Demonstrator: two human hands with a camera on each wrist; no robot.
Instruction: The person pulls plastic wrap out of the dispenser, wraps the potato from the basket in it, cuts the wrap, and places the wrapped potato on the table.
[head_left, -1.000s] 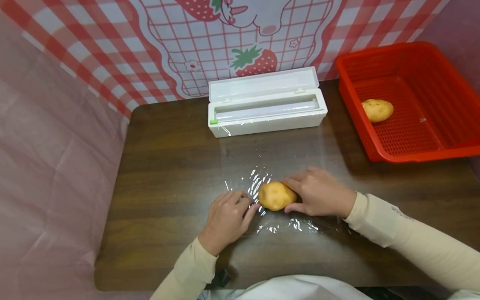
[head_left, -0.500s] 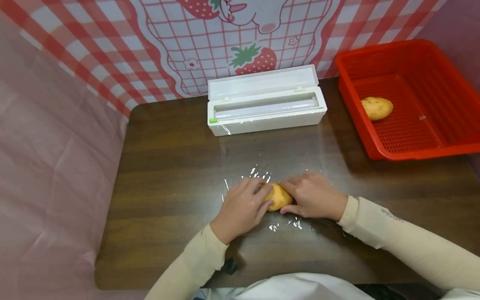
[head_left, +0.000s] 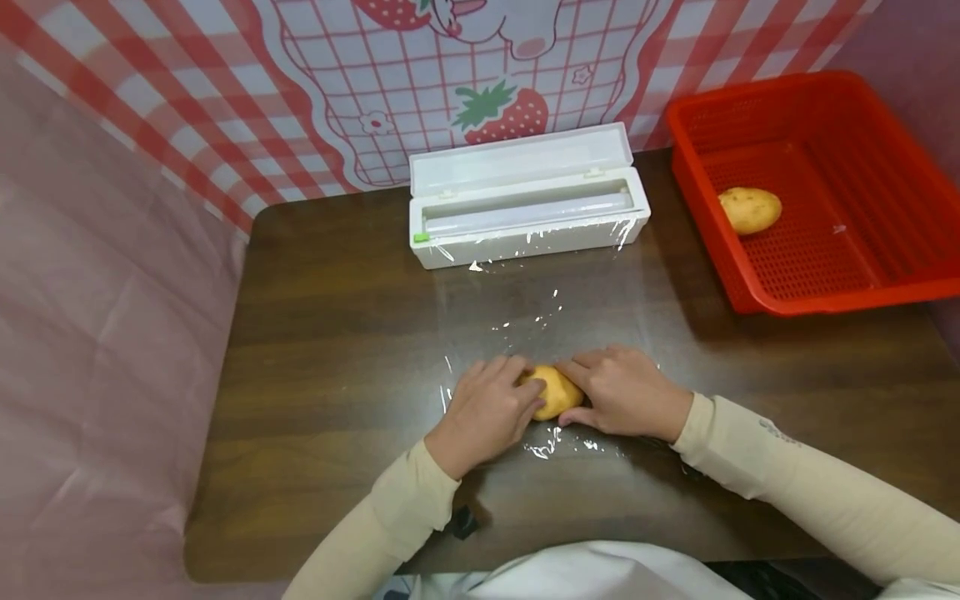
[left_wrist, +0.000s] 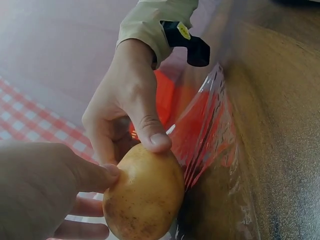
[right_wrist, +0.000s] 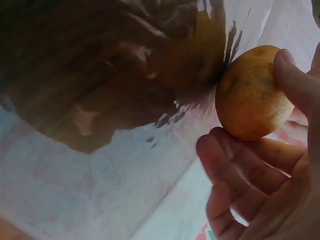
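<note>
A yellow potato (head_left: 557, 392) sits on a sheet of clear cling film (head_left: 536, 325) on the brown table. My left hand (head_left: 486, 410) holds its left end, thumb and fingers curled round it. At the other end my right hand (head_left: 624, 392) grips it between thumb and fingers. In the left wrist view the potato (left_wrist: 145, 195) shows both thumbs on its skin, and the film pulls into creases beside it. The right wrist view shows the potato (right_wrist: 252, 95) against the creased film. The potato's ends are partly hidden by the hands in the head view.
Behind the hands stands a white cling film box (head_left: 532, 242), lid up, with the roll inside and film running out over its front edge. A red plastic basket (head_left: 738, 275) at the back right holds another potato (head_left: 752, 211). A small black object (head_left: 462, 522) is near the left wrist.
My left hand has come right from beside the potato onto its left end. The right hand has shifted slightly left with the potato. More glints show on the film by the box.
</note>
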